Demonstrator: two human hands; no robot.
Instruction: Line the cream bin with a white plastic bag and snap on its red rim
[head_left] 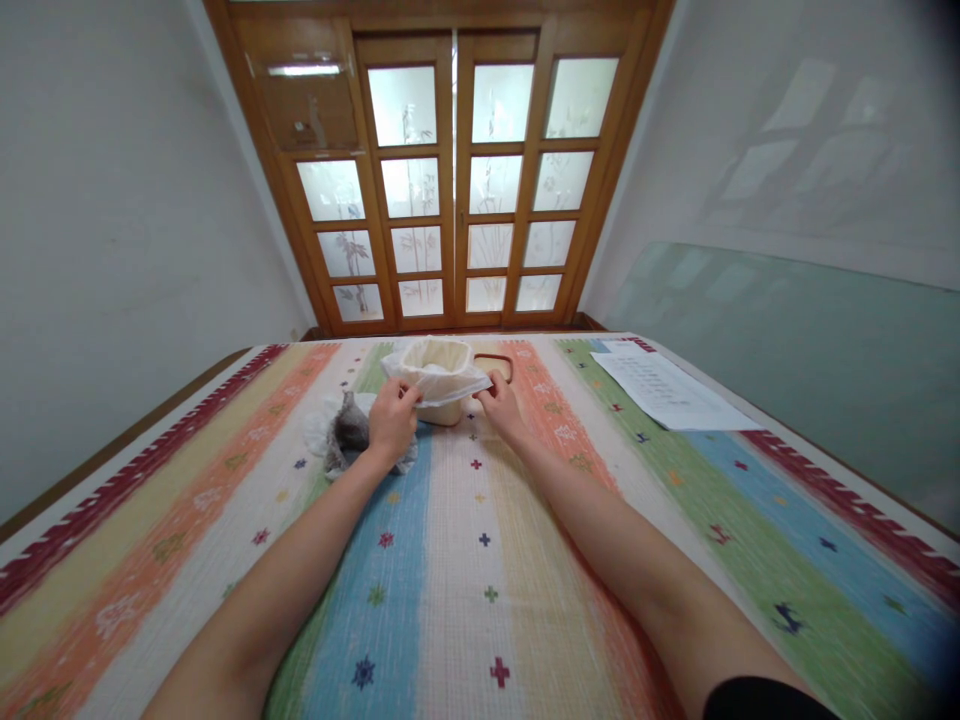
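A small cream-coloured bin (442,413) stands upright near the far edge of the table. A white plastic bag (450,385) lies over its rim, its edge hanging outside the walls. My left hand (392,420) pinches the bag's edge at the bin's near left. On the right, the fingers of my right hand (499,400) are closed on the bag's other corner and pull it outward. Left of my left hand lies a crumpled whitish bag with dark grey stuff (349,425) in it, partly hidden by that hand.
A brown-rimmed frame-like piece (496,360), perhaps a lid ring, lies just behind the bin. Printed papers (660,385) rest at the table's right. A striped, patterned cloth (465,560) covers the table. Wooden glass-paned doors (454,180) stand beyond.
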